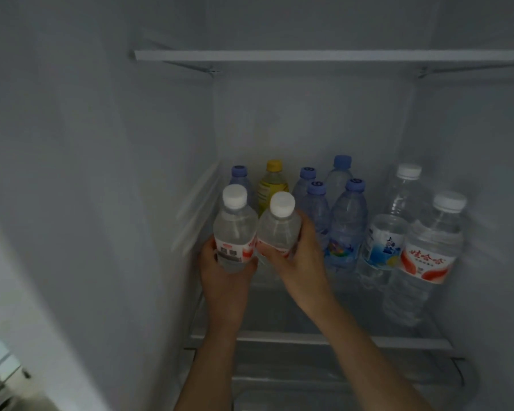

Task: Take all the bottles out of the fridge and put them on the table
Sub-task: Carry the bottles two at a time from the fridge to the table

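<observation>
Inside the fridge, my left hand (220, 272) grips a small white-capped water bottle (235, 229) with a red and white label. Right beside it, my right hand (303, 256) grips a second white-capped bottle (279, 226) of the same kind. Both bottles are upright and touch each other at the left of the glass shelf (309, 338). Behind them stand a yellow-capped bottle (272, 185) and several blue-capped bottles (346, 223). On the right stand a large red-labelled bottle (433, 250), a blue-labelled bottle (383, 247) and a tall white-capped one (407, 191).
The fridge's left wall (116, 173) runs close beside my left hand. An upper shelf (309, 56) spans the compartment overhead. Below the glass shelf lies a drawer (324, 381). At the lower left, outside the fridge, some blurred objects (0, 378) show.
</observation>
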`<move>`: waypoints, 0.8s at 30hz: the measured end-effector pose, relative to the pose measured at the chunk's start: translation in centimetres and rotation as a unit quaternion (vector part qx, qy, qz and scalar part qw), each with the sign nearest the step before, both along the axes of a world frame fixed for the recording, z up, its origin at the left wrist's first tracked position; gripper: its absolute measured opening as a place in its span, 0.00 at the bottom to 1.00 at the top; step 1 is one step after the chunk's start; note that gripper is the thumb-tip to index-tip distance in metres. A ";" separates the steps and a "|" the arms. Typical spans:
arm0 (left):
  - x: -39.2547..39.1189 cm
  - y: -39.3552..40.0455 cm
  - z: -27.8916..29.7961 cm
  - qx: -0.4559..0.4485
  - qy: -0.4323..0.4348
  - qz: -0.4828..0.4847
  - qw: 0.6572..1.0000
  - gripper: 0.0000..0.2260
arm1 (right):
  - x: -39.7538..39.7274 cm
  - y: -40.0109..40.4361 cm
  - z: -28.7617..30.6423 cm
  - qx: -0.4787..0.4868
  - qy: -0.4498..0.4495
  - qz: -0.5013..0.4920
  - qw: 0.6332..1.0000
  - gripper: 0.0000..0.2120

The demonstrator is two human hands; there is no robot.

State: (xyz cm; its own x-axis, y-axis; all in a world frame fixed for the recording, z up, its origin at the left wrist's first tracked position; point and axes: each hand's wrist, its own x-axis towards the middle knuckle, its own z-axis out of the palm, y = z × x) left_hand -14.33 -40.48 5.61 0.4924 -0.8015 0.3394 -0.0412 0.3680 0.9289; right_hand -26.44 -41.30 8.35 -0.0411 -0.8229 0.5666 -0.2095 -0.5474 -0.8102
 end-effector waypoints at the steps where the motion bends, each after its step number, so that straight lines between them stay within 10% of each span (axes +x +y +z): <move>1: 0.0 0.4 -0.2 -0.005 -0.007 0.006 1.000 0.30 | -0.1 0.5 -0.1 0.003 -0.006 0.001 1.000 0.32; 24: -1.6 12.5 4.4 -0.034 -0.002 -0.059 0.998 0.26 | -2.4 15.0 3.3 -0.014 -0.087 -0.018 0.996 0.29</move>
State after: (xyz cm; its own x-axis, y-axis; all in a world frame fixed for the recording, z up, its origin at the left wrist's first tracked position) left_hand -15.97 -27.95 10.05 0.3949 -0.8287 0.3967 0.0029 0.4329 0.9015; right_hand -28.80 -26.29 11.60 -0.1695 -0.8032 0.5710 -0.0879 -0.5648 -0.8205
